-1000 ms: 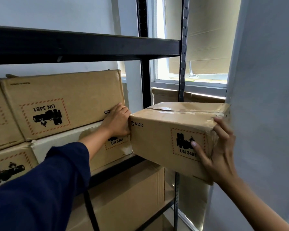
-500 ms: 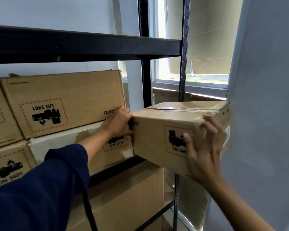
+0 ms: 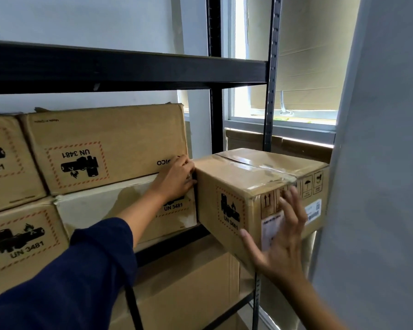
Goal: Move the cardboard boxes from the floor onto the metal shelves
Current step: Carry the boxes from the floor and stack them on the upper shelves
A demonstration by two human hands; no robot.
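A brown cardboard box (image 3: 234, 184) with a UN 3481 label sits partly on the black metal shelf (image 3: 177, 244) at its right end, turned at an angle with its near corner past the edge. My left hand (image 3: 177, 179) grips the box's left edge, fingers curled round it, between this box and the stacked boxes. My right hand (image 3: 281, 236) lies flat with spread fingers against the box's near right face, over a white sticker.
Stacked cardboard boxes (image 3: 105, 148) fill the same shelf to the left. A larger box (image 3: 188, 289) sits on the shelf below. An upper shelf beam (image 3: 129, 67) runs overhead. A grey wall (image 3: 379, 163) stands close on the right, a window (image 3: 296, 67) behind.
The box has turned, its right end swinging back toward the shelf. My right hand slid from the box's upper right corner down to its near face, fingers now spread flat.
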